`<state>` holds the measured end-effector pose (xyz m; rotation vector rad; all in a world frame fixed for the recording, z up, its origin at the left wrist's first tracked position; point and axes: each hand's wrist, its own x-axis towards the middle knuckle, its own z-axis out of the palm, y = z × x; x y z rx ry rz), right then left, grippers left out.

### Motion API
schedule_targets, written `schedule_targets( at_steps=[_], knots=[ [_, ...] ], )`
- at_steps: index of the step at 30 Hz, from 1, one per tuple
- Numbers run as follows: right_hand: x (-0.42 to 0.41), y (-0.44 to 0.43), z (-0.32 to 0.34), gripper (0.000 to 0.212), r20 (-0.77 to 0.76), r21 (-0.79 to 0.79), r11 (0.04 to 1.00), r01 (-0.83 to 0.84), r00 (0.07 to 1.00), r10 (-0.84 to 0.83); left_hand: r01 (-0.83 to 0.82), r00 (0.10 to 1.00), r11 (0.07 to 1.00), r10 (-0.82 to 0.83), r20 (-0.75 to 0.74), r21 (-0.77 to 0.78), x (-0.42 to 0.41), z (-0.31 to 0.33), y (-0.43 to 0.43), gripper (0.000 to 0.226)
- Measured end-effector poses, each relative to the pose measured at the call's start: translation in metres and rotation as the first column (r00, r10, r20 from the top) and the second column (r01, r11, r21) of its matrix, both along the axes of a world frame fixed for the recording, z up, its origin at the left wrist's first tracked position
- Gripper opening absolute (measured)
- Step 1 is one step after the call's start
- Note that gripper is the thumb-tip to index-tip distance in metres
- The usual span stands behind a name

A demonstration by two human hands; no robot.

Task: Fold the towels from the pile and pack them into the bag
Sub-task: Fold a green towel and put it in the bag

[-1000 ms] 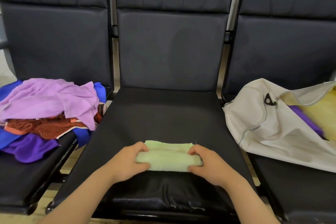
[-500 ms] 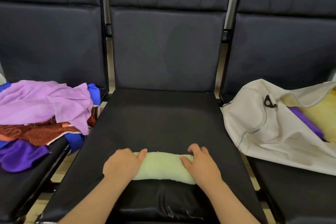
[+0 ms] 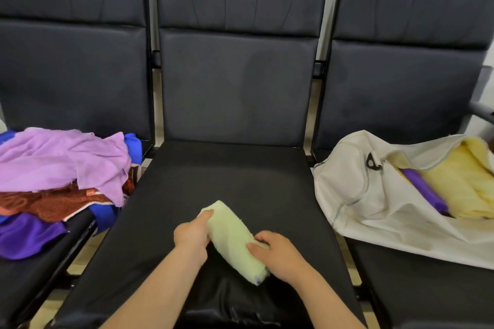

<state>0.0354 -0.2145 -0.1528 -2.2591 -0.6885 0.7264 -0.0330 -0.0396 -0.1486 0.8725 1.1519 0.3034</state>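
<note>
Right hand [image 3: 278, 256] and left hand [image 3: 191, 235] had fingers curled around opposite ends of the rolled green towel [image 3: 232, 238], slanted at the front of the middle seat [image 3: 227, 181]. The towel pile [image 3: 61, 168] lay left of that seat and the open bag [image 3: 361, 195] lay right of it.

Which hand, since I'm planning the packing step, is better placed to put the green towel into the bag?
Probably right. The right hand grips the towel and is nearer the bag, which lies open on the right seat. The left hand holds the towel's other end, farther from the bag.
</note>
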Motion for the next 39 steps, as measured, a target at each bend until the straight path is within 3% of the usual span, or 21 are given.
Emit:
schedule_targets(
  at_steps=[7,11,16,19,23,26,31,33,35,37,39],
  knots=[
    [-0.007,-0.006,0.01,0.018,-0.042,0.049,0.999,0.018,0.999,-0.016,0.167,0.976,0.98,-0.15,-0.156,0.103,0.021,0.009,-0.048,0.063],
    [-0.004,-0.015,0.032,0.022,-0.111,0.13,0.973,0.189,0.978,-0.175,0.213,0.977,0.968,-0.207,-0.058,0.135,0.032,0.025,-0.062,0.058],
    [0.021,-0.035,0.082,0.05,-0.221,0.24,0.887,0.394,0.912,-0.346,0.355,0.926,0.909,-0.374,0.052,0.22,0.065,0.067,-0.101,0.043],
    [0.047,-0.062,0.109,0.045,-0.166,0.258,0.884,0.389,0.92,-0.356,0.395,0.893,0.891,-0.43,0.133,0.225,0.091,0.094,-0.122,0.053],
    [0.075,-0.104,0.138,0.037,-0.332,0.372,0.777,0.508,0.855,-0.4,0.478,0.814,0.836,-0.537,0.222,0.268,0.123,0.129,-0.156,0.061],
    [0.093,-0.134,0.158,0.043,-0.375,0.43,0.687,0.586,0.808,-0.455,0.533,0.75,0.741,-0.637,0.178,0.407,0.147,0.155,-0.184,0.063],
    [0.117,-0.189,0.171,0.036,-0.564,0.483,0.499,0.719,0.692,-0.451,0.605,0.622,0.399,-0.777,-0.096,0.69,0.188,0.182,-0.218,0.049],
    [0.126,-0.208,0.173,0.03,-0.605,0.482,0.43,0.764,0.644,-0.468,0.597,0.56,0.121,-0.771,-0.303,0.793,0.201,0.185,-0.225,0.035],
    [0.136,-0.224,0.172,0.035,-0.609,0.486,0.388,0.783,0.622,-0.493,0.502,0.605,-0.141,-0.648,-0.463,0.853,0.214,0.18,-0.225,0.03],
    [0.147,-0.237,0.168,0.045,-0.62,0.469,0.356,0.808,0.588,-0.519,0.451,0.586,-0.41,-0.533,-0.61,0.793,0.224,0.17,-0.223,0.028],
    [0.157,-0.25,0.164,0.041,-0.63,0.445,0.352,0.824,0.567,-0.53,0.472,0.441,-0.69,-0.354,-0.824,0.549,0.233,0.157,-0.221,0.033]
  ],
)
